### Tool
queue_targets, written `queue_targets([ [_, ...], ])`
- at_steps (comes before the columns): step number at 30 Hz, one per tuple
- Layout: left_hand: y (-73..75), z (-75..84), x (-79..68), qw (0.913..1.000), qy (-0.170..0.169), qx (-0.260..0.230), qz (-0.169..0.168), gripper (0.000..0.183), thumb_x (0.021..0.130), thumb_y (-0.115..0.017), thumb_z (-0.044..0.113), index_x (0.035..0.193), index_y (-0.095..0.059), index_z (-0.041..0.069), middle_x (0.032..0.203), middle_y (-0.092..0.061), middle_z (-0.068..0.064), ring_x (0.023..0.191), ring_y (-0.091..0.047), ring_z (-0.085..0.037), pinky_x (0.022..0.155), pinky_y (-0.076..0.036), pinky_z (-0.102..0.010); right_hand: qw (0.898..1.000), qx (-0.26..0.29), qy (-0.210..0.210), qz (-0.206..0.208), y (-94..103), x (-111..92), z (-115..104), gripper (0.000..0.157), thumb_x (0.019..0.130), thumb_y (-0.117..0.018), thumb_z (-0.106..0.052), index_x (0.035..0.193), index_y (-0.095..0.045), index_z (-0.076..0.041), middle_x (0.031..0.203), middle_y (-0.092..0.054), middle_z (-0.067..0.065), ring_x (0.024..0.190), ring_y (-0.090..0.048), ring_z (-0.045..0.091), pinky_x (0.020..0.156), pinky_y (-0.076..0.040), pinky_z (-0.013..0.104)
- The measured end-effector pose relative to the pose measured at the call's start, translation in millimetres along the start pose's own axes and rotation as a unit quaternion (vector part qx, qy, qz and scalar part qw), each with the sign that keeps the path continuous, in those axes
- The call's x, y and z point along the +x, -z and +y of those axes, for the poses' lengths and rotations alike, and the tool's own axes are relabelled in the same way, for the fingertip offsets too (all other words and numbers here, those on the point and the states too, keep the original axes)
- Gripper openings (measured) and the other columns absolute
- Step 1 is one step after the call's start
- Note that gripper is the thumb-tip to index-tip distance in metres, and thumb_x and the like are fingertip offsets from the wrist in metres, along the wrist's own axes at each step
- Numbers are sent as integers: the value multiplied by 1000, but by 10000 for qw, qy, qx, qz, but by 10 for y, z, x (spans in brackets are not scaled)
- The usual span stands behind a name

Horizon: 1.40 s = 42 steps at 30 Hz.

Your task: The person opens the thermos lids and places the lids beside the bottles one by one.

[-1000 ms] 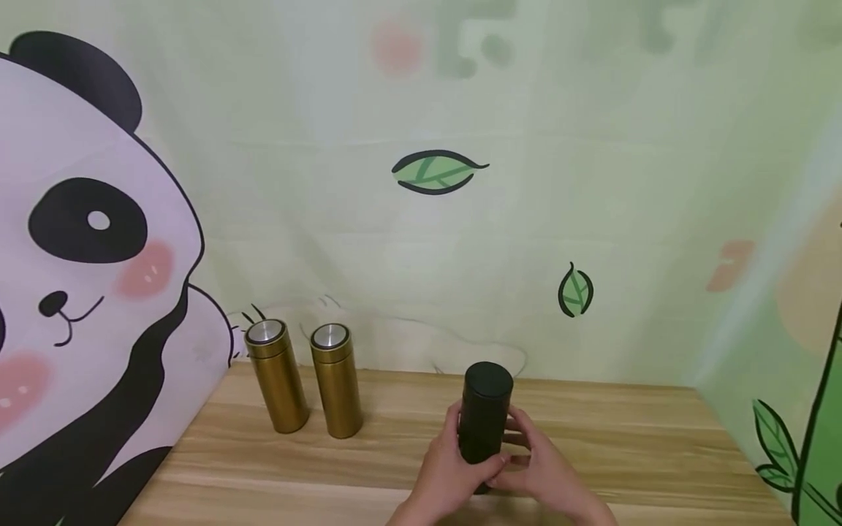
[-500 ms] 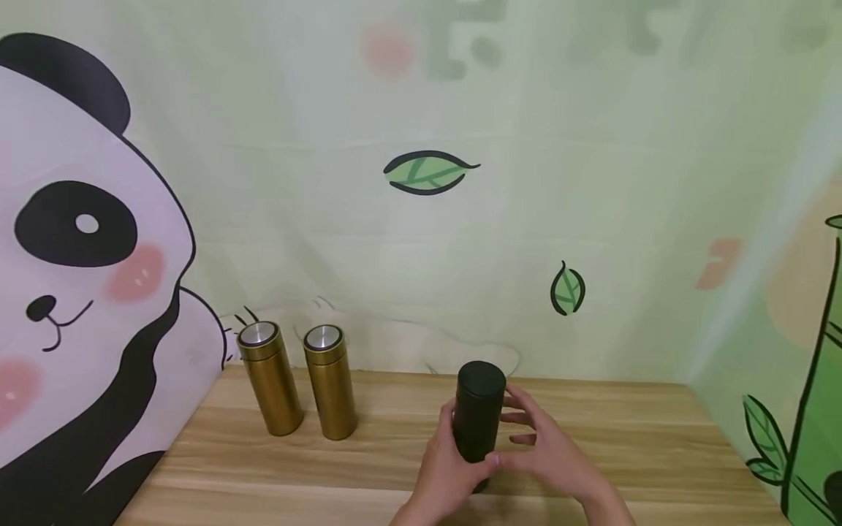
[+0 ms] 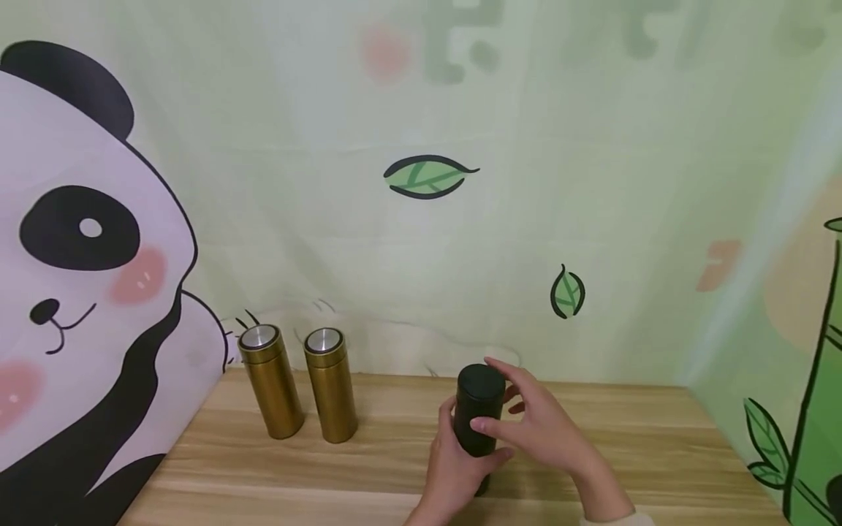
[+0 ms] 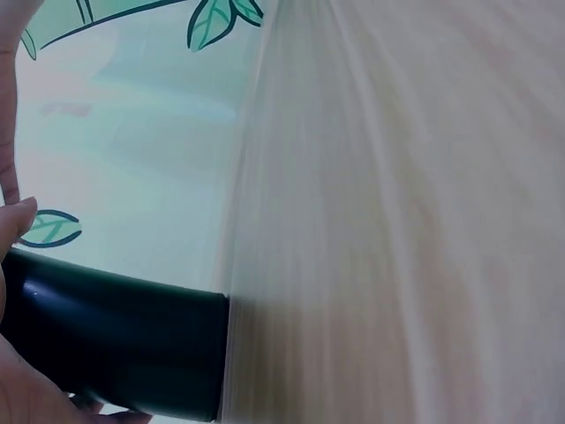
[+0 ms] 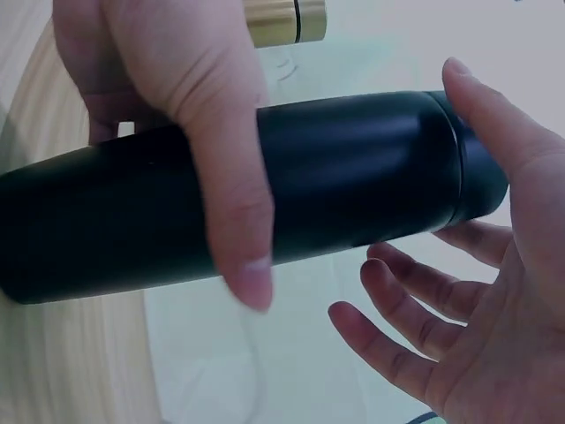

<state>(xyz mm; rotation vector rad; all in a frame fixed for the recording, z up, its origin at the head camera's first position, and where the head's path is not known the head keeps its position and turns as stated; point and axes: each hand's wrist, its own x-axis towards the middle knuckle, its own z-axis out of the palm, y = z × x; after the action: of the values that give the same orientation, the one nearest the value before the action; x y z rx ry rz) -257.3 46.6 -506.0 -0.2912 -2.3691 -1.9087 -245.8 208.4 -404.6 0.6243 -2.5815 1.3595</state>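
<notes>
Before the panda-print backdrop, your left hand grips the black thermos flask, probably to steady it; your right hand is spread around its lid.

From above and farthest off, the head camera is looking forward and down, taking in the wall at twelve o'clock, the table at six, the gold flasks between seven and eight. The left-wrist camera, rolled sideways, is looking low along the table at three o'clock, the black flask close at eight. The right-wrist camera, also rolled, is facing the black flask from very near. All three are sharing it; head and right wrist are sharing one of the gold flasks.
</notes>
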Motion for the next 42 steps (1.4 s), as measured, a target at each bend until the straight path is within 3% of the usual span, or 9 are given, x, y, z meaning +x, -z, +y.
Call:
queue_targets([
  [3,-24,2,-3,9999,45,29,119,93,70,-94,47,144,-42,23,127,-69,-6,110,-66,-17,95,-50,-41,9995,-247,196,31,5,22,-43,79,86,-84,-42,154,-45,-27,136,-60,1,101,-58,18,83,-51,32],
  [8,-55,-8,7,10000,66,-24,43,71,73,-93,38,128,-53,18,112,-70,0,99,-65,-12,86,-50,-32,9981,-579,203,80,28,47,-102,78,86,-82,-47,152,-47,-26,136,-60,1,94,-56,18,76,-51,30],
  [14,-63,-43,27,10000,27,12,-13,66,74,-92,34,128,-56,20,112,-71,2,98,-64,-11,86,-50,-31,9952,-975,16,-84,28,103,-205,79,84,-80,-58,150,-49,-26,139,-59,-3,113,-63,15,94,-54,39],
  [18,-52,-61,33,9999,-25,-133,-69,64,76,-91,32,129,-56,22,116,-71,2,100,-65,-12,86,-51,-30,9877,-1540,-199,-201,12,164,-316,77,84,-78,-61,148,-51,-27,133,-60,-4,107,-66,15,90,-56,42],
  [22,-33,-67,27,9997,-126,-162,-152,67,78,-89,33,134,-54,23,119,-70,2,103,-65,-12,87,-51,-29,9728,-2260,-344,-367,-11,232,-428,74,85,-76,-65,143,-54,-25,133,-62,-1,97,-66,16,82,-56,40],
  [29,-25,-73,41,9994,-174,-207,-224,71,81,-87,32,141,-50,24,123,-70,3,108,-67,-12,90,-53,-29,9389,-3374,-304,-613,-65,348,-588,69,85,-75,-64,131,-56,-16,109,-65,2,78,-61,17,65,-53,38],
  [38,-21,-81,47,9996,-11,-163,-241,72,81,-86,38,142,-50,24,122,-71,2,105,-68,-13,88,-53,-31,8971,-4300,-569,-843,-108,401,-807,78,86,-73,-66,138,-55,-11,110,-67,9,77,-65,26,66,-55,45],
  [42,-28,-91,52,9996,44,-157,-214,73,81,-86,41,142,-50,23,121,-71,2,104,-68,-13,88,-53,-33,8804,-4632,-653,-779,-173,411,-893,72,85,-74,-66,126,-58,-9,98,-63,10,73,-64,28,63,-54,45],
])
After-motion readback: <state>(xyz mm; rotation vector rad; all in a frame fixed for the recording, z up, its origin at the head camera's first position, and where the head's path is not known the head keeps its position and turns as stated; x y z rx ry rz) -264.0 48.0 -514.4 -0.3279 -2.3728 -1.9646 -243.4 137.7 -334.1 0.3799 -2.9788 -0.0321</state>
